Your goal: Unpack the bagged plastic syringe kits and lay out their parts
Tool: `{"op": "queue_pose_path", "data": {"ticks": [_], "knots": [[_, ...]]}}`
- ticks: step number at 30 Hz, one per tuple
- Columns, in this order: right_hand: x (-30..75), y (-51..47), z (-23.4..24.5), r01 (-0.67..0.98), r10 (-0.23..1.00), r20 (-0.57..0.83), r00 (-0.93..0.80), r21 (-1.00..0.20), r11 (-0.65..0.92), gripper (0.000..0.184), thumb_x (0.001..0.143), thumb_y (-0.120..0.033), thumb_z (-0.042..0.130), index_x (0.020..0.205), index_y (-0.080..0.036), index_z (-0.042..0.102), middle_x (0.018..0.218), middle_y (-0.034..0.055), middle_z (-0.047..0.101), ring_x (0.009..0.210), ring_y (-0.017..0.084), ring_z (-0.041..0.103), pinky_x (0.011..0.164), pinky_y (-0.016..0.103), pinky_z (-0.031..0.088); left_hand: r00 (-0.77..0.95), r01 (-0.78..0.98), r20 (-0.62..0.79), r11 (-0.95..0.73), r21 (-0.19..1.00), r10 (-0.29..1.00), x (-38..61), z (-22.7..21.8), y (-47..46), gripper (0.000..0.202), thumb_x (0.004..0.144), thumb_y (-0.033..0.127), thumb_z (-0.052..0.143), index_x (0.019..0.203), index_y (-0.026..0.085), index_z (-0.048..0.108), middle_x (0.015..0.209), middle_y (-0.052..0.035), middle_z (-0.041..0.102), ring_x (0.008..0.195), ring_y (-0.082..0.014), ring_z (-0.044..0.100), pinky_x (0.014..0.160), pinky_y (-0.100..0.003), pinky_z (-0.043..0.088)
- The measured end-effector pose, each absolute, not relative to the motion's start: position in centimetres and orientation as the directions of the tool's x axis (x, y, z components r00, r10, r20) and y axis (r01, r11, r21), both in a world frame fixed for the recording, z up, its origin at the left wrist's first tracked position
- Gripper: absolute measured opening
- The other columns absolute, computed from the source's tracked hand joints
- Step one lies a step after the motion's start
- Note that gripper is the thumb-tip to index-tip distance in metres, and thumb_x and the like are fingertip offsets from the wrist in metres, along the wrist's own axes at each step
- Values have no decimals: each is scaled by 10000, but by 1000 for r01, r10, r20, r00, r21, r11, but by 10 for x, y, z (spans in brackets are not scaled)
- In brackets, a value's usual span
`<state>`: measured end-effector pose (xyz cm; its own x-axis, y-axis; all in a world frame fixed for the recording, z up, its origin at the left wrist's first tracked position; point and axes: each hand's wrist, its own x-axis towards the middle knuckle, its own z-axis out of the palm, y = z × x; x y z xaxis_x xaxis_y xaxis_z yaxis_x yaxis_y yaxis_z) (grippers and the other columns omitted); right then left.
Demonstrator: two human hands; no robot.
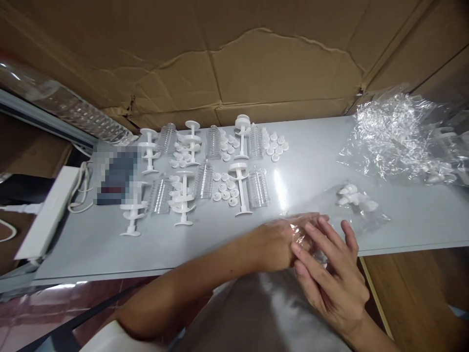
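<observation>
My left hand (pixel 282 244) reaches in from the left at the table's front edge. Clear film of a plastic bag (pixel 326 208) lies over its fingers, which are partly hidden. My right hand (pixel 339 276) is against the bag and the left hand, its fingers stretched out and apart. Small white plastic pieces (pixel 353 195) lie within the bag just beyond the hands. To the left, white plungers (pixel 241 188) with round discs stand in two rows beside clear ribbed cylinders (pixel 258 188). Small white caps (pixel 225 188) lie in clusters among them.
A large crinkled clear bag (pixel 395 132) with white parts covers the table's right end. Cardboard (pixel 256 63) walls the back. On the left are a blurred dark object (pixel 119 176), a white power strip (pixel 49 212) with cables and a clear ribbed bottle (pixel 73 105).
</observation>
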<state>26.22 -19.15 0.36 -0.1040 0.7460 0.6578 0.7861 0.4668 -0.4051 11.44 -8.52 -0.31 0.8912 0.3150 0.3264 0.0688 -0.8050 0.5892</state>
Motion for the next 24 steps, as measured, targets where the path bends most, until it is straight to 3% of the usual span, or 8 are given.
{"op": "queue_pose_path", "data": {"ticks": [5, 7, 9, 10, 12, 15, 19, 24], "knots": [[273, -196, 4, 792, 743, 644, -184, -350, 500, 449, 976, -339, 664, 1420, -275, 671, 1628, 67, 524, 1501, 355, 500, 1283, 685, 269, 865, 88, 309, -727, 681, 395, 123, -8, -78, 584, 1049, 326, 598, 1595, 177, 455, 1692, -120, 428, 1581, -311, 369, 1301, -470, 387], [296, -192, 3, 853, 710, 702, -51, -339, 396, 538, 1010, -426, 567, 1534, -308, 588, 1646, 45, 499, 1521, 358, 473, 1279, 678, 287, 857, 93, 347, -777, 623, 381, 125, -8, -78, 548, 1087, 314, 528, 1595, 129, 439, 1689, -153, 428, 1609, -281, 312, 1329, -470, 331], [324, -185, 0, 898, 624, 742, 246, -417, 142, 553, 985, -385, 601, 1536, -334, 597, 1598, 52, 555, 1477, 357, 524, 1219, 637, 410, 850, 98, 391, -836, 540, 352, 124, -9, -78, 518, 1111, 274, 470, 1579, 58, 429, 1666, -193, 453, 1625, -257, 277, 1345, -472, 301], [339, -179, -1, 874, 618, 692, 374, -486, 15, 552, 968, -396, 638, 1513, -315, 625, 1564, 85, 588, 1429, 361, 571, 1164, 611, 474, 850, 95, 404, -853, 513, 337, 123, -11, -78, 507, 1114, 254, 459, 1578, 53, 425, 1659, -190, 465, 1630, -247, 263, 1348, -475, 298], [363, -168, -2, 690, 690, 393, 608, -691, -214, 542, 977, -488, 637, 1471, -269, 667, 1413, 125, 702, 1261, 339, 690, 1065, 568, 551, 857, 90, 399, -857, 508, 327, 120, -13, -78, 497, 1114, 233, 460, 1595, 113, 419, 1665, -145, 473, 1633, -229, 252, 1346, -484, 312], [383, -151, 2, 389, 746, -77, 661, -815, -429, 545, 948, -622, 652, 1332, -252, 765, 1216, 111, 794, 1112, 285, 745, 1073, 521, 541, 869, 105, 350, -823, 558, 349, 117, -15, -78, 500, 1111, 216, 457, 1609, 196, 416, 1682, -104, 454, 1616, -234, 302, 1332, -508, 347], [386, -135, 12, 238, 728, -121, 675, -898, -370, 476, 824, -583, 815, 1138, -226, 843, 1079, 102, 819, 972, 230, 760, 987, 427, 584, 848, 168, 309, -772, 613, 431, 122, -13, -76, 497, 1115, 261, 464, 1600, 162, 421, 1651, -163, 479, 1559, -240, 426, 1289, -454, 422], [383, -122, 16, 196, 779, -33, 627, -960, -198, 496, 790, -509, 870, 1168, -193, 819, 1068, 118, 810, 905, 216, 776, 886, 400, 628, 812, 190, 258, -654, 733, 524, 135, -15, -73, 479, 1098, 300, 503, 1567, 203, 477, 1614, -158, 535, 1524, -275, 483, 1279, -459, 427]]}}
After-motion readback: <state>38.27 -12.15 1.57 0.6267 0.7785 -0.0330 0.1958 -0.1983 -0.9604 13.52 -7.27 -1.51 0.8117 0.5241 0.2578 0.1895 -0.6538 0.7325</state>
